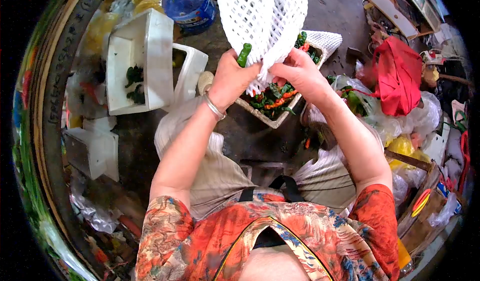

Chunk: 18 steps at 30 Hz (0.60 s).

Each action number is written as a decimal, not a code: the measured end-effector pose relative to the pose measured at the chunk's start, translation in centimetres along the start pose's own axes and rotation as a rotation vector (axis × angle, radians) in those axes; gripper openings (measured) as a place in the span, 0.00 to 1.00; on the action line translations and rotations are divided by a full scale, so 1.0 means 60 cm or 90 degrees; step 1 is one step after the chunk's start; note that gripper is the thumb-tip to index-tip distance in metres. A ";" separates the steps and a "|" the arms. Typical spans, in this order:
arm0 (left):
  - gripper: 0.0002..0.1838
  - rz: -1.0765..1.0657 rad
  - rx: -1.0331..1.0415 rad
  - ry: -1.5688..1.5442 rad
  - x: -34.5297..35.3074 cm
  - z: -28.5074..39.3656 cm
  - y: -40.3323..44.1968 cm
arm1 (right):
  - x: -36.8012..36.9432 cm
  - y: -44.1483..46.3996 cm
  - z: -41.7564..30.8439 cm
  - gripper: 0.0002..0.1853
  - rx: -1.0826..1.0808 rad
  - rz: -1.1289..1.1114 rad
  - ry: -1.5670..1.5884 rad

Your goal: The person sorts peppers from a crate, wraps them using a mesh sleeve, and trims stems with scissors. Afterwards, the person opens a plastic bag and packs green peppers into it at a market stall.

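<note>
Left hand (227, 78): fingers closed on the bunched end of a net (262, 16), green pepper (244, 55) sticking up out of the same grip. Right hand (302, 76): fingers pinched on the net beside it. Net is between the hands, spread out away from the body, over the box (274, 124). Progress, my read: partway; end gathered, not released, pepper still in hand. Many peppers (282, 100) left loose in box. Net and hands hide part of it. Around: foam box (157, 61) at left, red bag (397, 76) and plastic bags at right. Farther: second net (325, 41) at box's far end, water bottle (187, 8) on floor. Both sides cluttered.
</note>
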<state>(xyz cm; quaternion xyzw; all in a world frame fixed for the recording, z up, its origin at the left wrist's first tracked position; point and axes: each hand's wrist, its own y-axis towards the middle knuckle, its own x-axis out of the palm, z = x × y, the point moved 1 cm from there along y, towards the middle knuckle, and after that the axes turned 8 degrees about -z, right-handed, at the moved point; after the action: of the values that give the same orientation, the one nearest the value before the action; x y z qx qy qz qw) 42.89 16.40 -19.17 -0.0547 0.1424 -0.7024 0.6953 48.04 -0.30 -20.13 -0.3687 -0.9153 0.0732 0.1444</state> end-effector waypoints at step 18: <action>0.19 -0.040 0.061 -0.208 0.003 -0.001 -0.005 | 0.016 -0.002 -0.006 0.19 -0.023 0.132 0.058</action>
<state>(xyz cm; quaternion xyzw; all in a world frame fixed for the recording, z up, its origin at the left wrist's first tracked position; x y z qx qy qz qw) 42.55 16.22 -19.18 -0.1392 -0.0078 -0.7116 0.6886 47.41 0.28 -19.55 -0.4667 -0.8661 0.0543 0.1705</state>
